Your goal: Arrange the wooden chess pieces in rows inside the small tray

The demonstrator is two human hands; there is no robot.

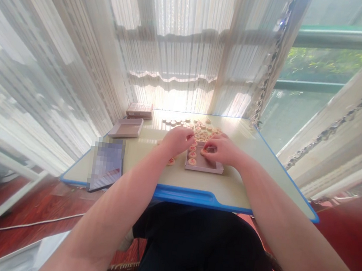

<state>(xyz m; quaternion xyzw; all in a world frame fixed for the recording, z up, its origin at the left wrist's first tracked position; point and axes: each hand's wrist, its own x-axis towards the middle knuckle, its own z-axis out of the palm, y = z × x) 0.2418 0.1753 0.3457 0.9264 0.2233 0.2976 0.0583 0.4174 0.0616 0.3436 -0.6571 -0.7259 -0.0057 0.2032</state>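
My right hand reaches into a shallow open cardboard box and pinches a round xiangqi piece between thumb and fingers. Along the box's left side runs a column of pieces with red characters, the nearest being a red-marked piece. My left hand hovers by the box's left edge, fingers curled together; whatever they may hold is hidden. Below that hand, partly covered by it, another red-marked piece lies on the table. Beyond the box many loose pieces are spread out, some behind my right hand.
The pale table has a blue rim with a groove at its front. Left of my arms are a tablet, a second shallow box and a closed printed box. Sheer curtains hang behind.
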